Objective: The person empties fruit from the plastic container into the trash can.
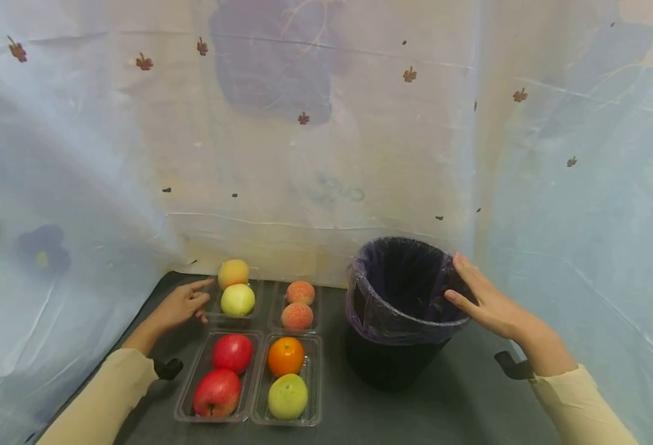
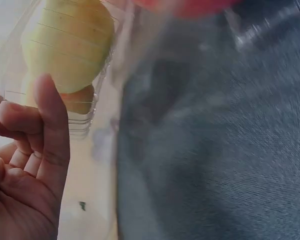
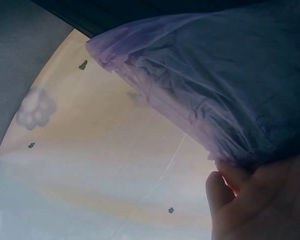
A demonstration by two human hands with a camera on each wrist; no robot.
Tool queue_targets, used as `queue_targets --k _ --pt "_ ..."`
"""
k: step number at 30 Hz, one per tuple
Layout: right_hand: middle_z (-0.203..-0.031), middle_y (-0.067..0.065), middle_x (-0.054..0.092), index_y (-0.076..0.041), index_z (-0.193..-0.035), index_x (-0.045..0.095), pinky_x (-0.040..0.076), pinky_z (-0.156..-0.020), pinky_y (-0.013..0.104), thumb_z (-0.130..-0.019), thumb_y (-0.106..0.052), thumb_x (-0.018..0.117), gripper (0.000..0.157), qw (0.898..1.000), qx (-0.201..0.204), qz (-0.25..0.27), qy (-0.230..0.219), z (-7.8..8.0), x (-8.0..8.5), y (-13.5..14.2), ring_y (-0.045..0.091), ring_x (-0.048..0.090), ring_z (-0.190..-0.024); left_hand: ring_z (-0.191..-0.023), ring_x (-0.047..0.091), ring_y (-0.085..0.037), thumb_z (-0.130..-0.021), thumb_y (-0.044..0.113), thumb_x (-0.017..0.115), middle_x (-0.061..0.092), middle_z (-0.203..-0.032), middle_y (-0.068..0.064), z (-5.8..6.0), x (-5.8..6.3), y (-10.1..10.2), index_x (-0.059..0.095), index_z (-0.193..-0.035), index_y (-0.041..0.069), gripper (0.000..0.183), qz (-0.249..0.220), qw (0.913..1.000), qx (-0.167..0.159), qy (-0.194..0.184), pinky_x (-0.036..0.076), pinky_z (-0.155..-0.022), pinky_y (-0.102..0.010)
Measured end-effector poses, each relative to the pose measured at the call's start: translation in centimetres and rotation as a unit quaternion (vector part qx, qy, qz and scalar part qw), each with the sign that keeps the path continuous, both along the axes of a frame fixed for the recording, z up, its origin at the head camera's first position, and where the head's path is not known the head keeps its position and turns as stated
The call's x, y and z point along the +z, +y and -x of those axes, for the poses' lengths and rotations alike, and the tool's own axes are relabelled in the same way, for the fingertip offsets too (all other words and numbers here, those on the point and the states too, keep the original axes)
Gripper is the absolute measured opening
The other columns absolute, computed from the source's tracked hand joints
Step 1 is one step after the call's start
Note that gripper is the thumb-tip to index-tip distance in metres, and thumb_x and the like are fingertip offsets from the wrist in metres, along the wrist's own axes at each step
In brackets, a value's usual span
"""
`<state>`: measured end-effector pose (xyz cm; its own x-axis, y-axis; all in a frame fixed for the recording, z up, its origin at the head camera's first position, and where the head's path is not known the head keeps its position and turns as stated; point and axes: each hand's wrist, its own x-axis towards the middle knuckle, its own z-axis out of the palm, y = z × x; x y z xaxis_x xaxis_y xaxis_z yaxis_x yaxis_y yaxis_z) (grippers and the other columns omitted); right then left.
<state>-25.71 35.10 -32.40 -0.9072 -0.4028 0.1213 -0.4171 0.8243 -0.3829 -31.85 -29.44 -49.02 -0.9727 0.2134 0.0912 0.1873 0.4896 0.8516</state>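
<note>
My left hand (image 1: pixel 179 305) is beside a clear plastic tray (image 1: pixel 226 319) at the back left, holding nothing. Its index finger points at the tray's edge while the others bend loosely. Inside that tray are a yellow-orange round fruit (image 1: pixel 233 274) and a yellow-green one (image 1: pixel 238 300), the latter large in the left wrist view. At the right, my right hand (image 1: pixel 490 303) rests against the rim of a black bin (image 1: pixel 390 364). The bin has a purple plastic bag (image 1: pixel 393 327) as its liner, folded over the rim. In the right wrist view fingers touch the bag's edge.
Peaches (image 1: pixel 298 304) lie in another clear tray at the back. Two nearer trays hold red apples (image 1: pixel 217 392), an orange (image 1: pixel 286 356) and a green round fruit (image 1: pixel 288 396). A dark tabletop (image 1: pixel 337 408) lies beneath; a patterned curtain (image 1: pixel 326 161) hangs behind.
</note>
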Motion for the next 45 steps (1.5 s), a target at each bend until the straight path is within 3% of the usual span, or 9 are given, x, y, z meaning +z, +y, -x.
queue_targets --k 5,13,17,26,32,38,45 --pt "-0.168 0.006 -0.007 -0.022 -0.162 -0.003 0.007 -0.112 0.072 -0.104 -0.042 0.049 0.080 1.000 0.001 -0.001 0.002 0.0 0.0 0.0 0.038 -0.007 -0.152 -0.062 0.068 -0.029 -0.103 0.009 0.051 0.049 -0.060 -0.006 -0.7 1.3 0.5 0.032 -0.153 -0.006 0.055 -0.015 0.9998 -0.013 0.005 0.058 -0.069 -0.033" --pt "-0.168 0.010 -0.005 -0.024 -0.162 -0.003 0.008 -0.111 0.073 -0.104 -0.042 0.049 0.080 1.000 0.000 0.000 0.002 -0.1 0.0 0.0 0.038 -0.006 -0.153 -0.061 0.068 -0.034 -0.102 0.007 0.051 0.049 -0.056 -0.002 -1.4 2.9 1.6 0.039 -0.150 -0.004 0.051 0.014 0.9995 -0.002 0.029 0.056 -0.069 -0.030" --pt "-0.168 0.010 -0.005 -0.024 -0.162 -0.003 0.008 -0.111 0.073 -0.104 -0.042 0.049 0.080 1.000 0.000 -0.001 0.004 -0.1 0.0 0.0 0.038 -0.006 -0.153 -0.060 0.068 -0.030 -0.101 0.009 0.051 0.051 -0.056 -0.004 -1.9 3.9 2.4 0.040 -0.150 -0.004 0.052 0.022 0.9989 0.004 0.041 0.055 -0.070 -0.028" --pt "-0.168 0.009 -0.005 -0.023 -0.162 -0.002 0.008 -0.112 0.072 -0.104 -0.043 0.049 0.080 1.000 -0.002 -0.001 0.001 -0.1 -0.2 0.1 0.038 -0.006 -0.153 -0.060 0.067 -0.028 -0.101 0.014 0.049 0.054 -0.058 -0.007 -2.8 6.5 4.3 0.041 -0.152 0.005 0.053 0.010 0.9988 0.007 0.047 0.055 -0.074 -0.033" --pt "-0.168 0.007 -0.007 -0.024 -0.162 -0.003 0.008 -0.110 0.074 -0.104 -0.043 0.048 0.080 1.000 -0.002 0.002 -0.007 -0.1 0.0 0.1 0.037 -0.007 -0.153 -0.058 0.064 -0.029 -0.102 0.013 0.048 0.051 -0.060 -0.011 -3.7 8.5 6.0 0.037 -0.154 0.005 0.054 -0.020 0.9987 -0.015 0.044 0.058 -0.067 -0.040" --pt "-0.168 0.007 -0.007 -0.024 -0.162 -0.003 0.009 -0.110 0.073 -0.104 -0.043 0.049 0.080 1.000 0.003 -0.002 -0.007 0.2 0.3 0.0 0.036 -0.006 -0.153 -0.057 0.064 -0.029 -0.103 0.014 0.048 0.050 -0.059 -0.011 -4.7 10.3 7.6 0.037 -0.154 0.005 0.053 -0.032 0.9979 -0.016 0.054 0.058 -0.065 -0.037" --pt "-0.168 0.005 -0.007 -0.024 -0.162 -0.003 0.010 -0.110 0.073 -0.104 -0.043 0.049 0.080 1.000 -0.002 -0.002 -0.008 0.0 0.2 0.1 0.037 -0.006 -0.153 -0.058 0.064 -0.029 -0.102 0.016 0.049 0.053 -0.059 -0.011 -4.7 11.8 8.9 0.042 -0.152 0.009 0.052 -0.029 0.9971 -0.011 0.069 0.059 -0.067 -0.036"
